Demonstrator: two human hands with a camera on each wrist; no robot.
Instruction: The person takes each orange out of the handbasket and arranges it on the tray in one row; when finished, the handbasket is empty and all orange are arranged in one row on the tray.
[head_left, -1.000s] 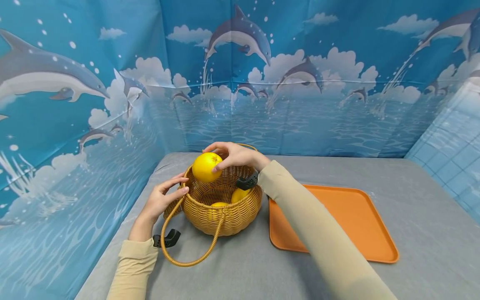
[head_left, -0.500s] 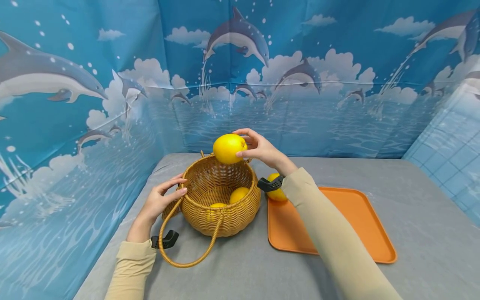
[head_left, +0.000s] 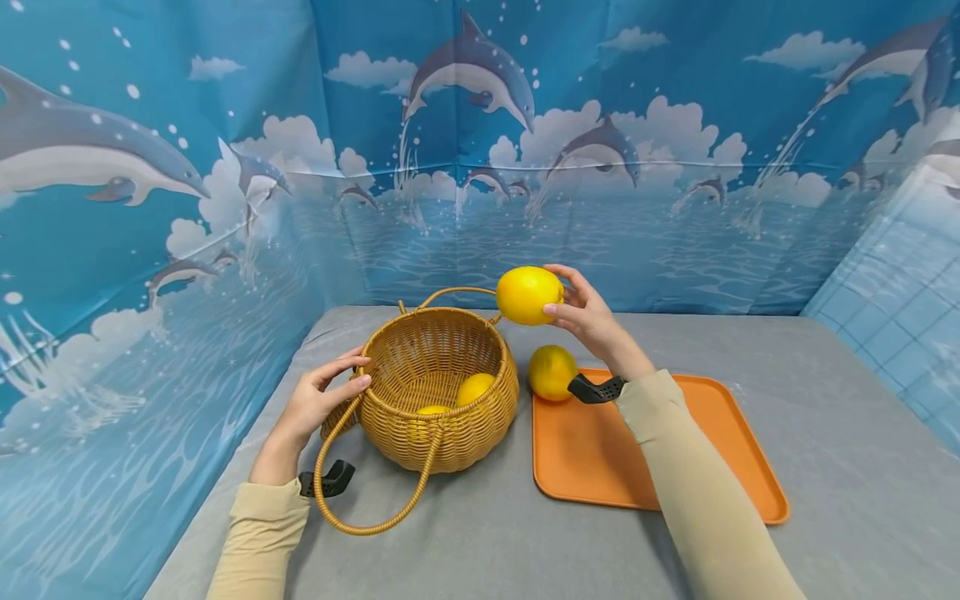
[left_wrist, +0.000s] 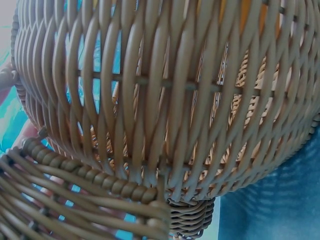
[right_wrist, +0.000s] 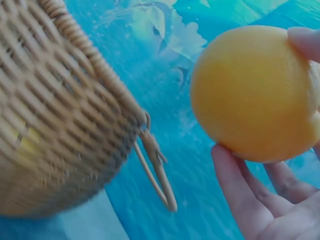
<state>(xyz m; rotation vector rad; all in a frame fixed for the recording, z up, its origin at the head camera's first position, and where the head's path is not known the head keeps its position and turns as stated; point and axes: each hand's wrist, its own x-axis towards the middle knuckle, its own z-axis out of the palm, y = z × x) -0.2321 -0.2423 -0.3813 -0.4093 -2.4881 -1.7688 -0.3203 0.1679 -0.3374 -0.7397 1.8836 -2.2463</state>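
A round wicker basket (head_left: 438, 442) stands left of centre in the head view. My left hand (head_left: 311, 404) grips its left rim, thumb and fingers at the edge; weave (left_wrist: 160, 90) fills most of the left wrist view. Right of the basket and above table level, my right hand (head_left: 596, 321) holds a yellow lemon (head_left: 528, 295) between thumb and fingers. Up close in the right wrist view, the lemon (right_wrist: 252, 95) has the thumb on top and fingers beneath. Two more lemons lie inside the basket, one lemon (head_left: 476, 389) toward its right wall and another lemon (head_left: 433, 410) by the front.
An orange tray (head_left: 600, 454) lies right of the basket, partly under the right forearm. Another lemon (head_left: 552, 372) sits at its back left corner. One basket handle (head_left: 375, 529) hangs down in front. Grey cloth (head_left: 480, 542) covers the table; a dolphin-print curtain (head_left: 450, 217) rises behind.
My right hand has carried the lemon up out of the basket and to the right, past the rim. The lemon at the tray's corner has come into view. My left hand stays on the rim.
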